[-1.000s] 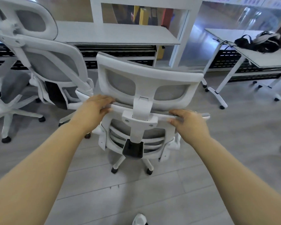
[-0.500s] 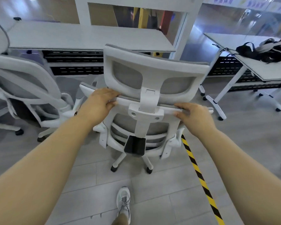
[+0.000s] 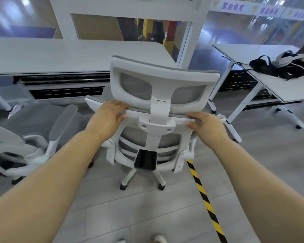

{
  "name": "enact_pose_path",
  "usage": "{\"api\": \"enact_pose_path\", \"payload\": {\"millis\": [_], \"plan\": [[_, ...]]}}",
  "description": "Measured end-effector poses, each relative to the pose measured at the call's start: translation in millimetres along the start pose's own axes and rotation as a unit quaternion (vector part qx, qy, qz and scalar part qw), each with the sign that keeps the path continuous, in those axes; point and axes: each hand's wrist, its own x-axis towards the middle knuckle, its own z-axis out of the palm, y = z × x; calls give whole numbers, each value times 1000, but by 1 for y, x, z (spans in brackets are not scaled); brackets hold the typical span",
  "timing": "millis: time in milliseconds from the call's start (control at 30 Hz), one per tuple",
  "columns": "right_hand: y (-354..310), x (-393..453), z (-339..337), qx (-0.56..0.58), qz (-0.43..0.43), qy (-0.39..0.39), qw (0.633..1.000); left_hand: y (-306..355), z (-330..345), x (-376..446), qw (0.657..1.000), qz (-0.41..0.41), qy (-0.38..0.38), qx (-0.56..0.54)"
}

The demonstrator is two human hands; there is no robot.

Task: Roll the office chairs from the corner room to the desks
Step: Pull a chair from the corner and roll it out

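Note:
A white office chair (image 3: 161,79) with grey mesh stands straight in front of me, its back toward me and its wheeled base on the grey floor. My left hand (image 3: 107,115) grips the top edge of the backrest left of the headrest post. My right hand (image 3: 204,124) grips the same edge on the right, fingers curled over it. Beyond the chair runs a long white desk (image 3: 60,55).
A second white chair (image 3: 35,141) sits low at the left, close to my left arm. A white table (image 3: 277,90) with black and white headsets stands at the right. A yellow-black tape stripe (image 3: 204,199) runs along the floor right of the chair base. Glass partitions lie behind the desk.
The chair has rolled forward and rightward toward the desk with both hands on it. The neighbouring chair has slid further left and lower in view, and the floor stripe has come into view.

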Motion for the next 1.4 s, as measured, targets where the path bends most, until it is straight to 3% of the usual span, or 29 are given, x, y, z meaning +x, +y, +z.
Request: {"api": "enact_pose_path", "payload": {"millis": [600, 800, 900, 1033, 1200, 1400], "plan": [[42, 160, -29, -88, -89, -68, 990, 23, 34, 129, 996, -92, 14, 19], [40, 176, -35, -140, -114, -76, 981, 25, 38, 140, 992, -124, -11, 34], [32, 177, -42, -210, -115, -82, 967, 39, 30, 136, 984, -156, -59, 66], [18, 166, -54, -314, -117, -95, 937, 53, 8, 113, 965, -226, -97, 96], [-6, 116, -61, -355, -155, -112, 915, 84, -18, 41, 939, -288, -156, 108], [-56, -7, -36, -363, -292, -161, 870, 119, -63, -131, 901, -378, -158, 146]]}}
